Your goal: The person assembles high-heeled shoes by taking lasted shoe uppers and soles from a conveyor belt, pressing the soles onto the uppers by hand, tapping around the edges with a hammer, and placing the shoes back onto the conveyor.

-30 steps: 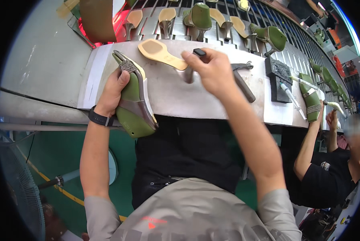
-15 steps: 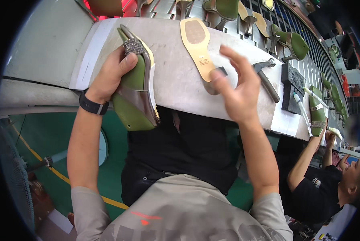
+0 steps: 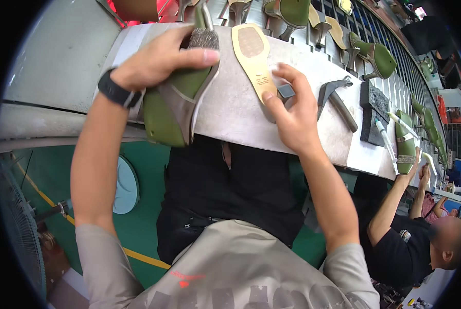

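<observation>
Overhead, the head view shows a grey, smooth workbench curving across the upper half of the frame, with green floor and a yellow line below at lower left. 1 green shoe upper, glossy with a grey woven band at its top end, lies over the bench's near edge at upper left; the left hand is closed around it, thumb stretched across the band. 1 tan insole, flat and elongated, lies on the bench at upper centre; the right hand pinches its lower end between thumb and fingers, beside a small dark heel block. 1 pair of metal pincers lies just right of that hand. At least 4 green shoes on stands line the top edge. 1 co-worker in black sits at lower right, arm raised to the bench.
</observation>
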`<state>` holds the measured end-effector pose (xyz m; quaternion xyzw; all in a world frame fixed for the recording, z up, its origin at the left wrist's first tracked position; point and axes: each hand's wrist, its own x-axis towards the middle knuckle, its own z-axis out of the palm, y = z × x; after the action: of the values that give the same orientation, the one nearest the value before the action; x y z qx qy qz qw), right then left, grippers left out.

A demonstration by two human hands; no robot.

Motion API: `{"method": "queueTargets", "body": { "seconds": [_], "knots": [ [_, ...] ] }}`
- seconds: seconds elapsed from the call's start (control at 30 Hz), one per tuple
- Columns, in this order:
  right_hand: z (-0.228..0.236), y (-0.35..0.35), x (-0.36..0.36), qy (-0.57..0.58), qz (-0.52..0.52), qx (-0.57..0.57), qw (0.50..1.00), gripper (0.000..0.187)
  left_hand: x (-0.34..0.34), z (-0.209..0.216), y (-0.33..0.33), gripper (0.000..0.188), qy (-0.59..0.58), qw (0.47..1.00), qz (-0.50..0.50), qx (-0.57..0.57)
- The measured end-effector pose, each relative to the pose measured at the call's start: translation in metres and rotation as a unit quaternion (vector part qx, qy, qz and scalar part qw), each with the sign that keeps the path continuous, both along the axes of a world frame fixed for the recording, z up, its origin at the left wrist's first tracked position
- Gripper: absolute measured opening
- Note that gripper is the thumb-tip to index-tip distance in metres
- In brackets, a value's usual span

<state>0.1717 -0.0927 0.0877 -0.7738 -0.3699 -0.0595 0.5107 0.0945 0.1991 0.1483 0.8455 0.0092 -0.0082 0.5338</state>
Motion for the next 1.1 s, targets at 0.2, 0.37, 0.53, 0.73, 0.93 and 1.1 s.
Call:
{"method": "queueTargets", "body": {
  "seconds": [0.2, 0.37, 0.53, 0.73, 0.93, 1.1],
  "knots": [
    [-0.002, -0.078, -0.090, 0.249, -0.048, 0.058, 0.966, 0.024, -0.019, -0.009, -0.040, 0.059, -0.247, 0.867, 0.099, 0.421],
    [-0.022, -0.124, -0.151, 0.367, 0.020, 0.150, 0.918, 0.045, -0.124, -0.039, -0.179, 0.022, -0.080, 0.991, 0.066, 0.079],
    [-0.047, -0.114, -0.140, 0.588, -0.043, 0.200, 0.783, 0.034, -0.131, -0.088, -0.222, 0.018, 0.085, 0.978, 0.156, -0.107],
    [-0.057, -0.110, -0.132, 0.548, -0.022, 0.184, 0.815, 0.013, -0.114, -0.093, -0.220, 0.013, 0.041, 0.987, 0.143, -0.060],
    [-0.062, -0.121, -0.133, 0.566, -0.012, 0.139, 0.812, 0.014, -0.108, -0.095, -0.212, 0.010, 0.039, 0.988, 0.080, -0.129],
    [-0.063, -0.121, -0.106, 0.606, 0.073, 0.135, 0.780, 0.013, -0.087, -0.075, -0.210, 0.011, -0.025, 0.999, -0.041, 0.013]
  ]
}}
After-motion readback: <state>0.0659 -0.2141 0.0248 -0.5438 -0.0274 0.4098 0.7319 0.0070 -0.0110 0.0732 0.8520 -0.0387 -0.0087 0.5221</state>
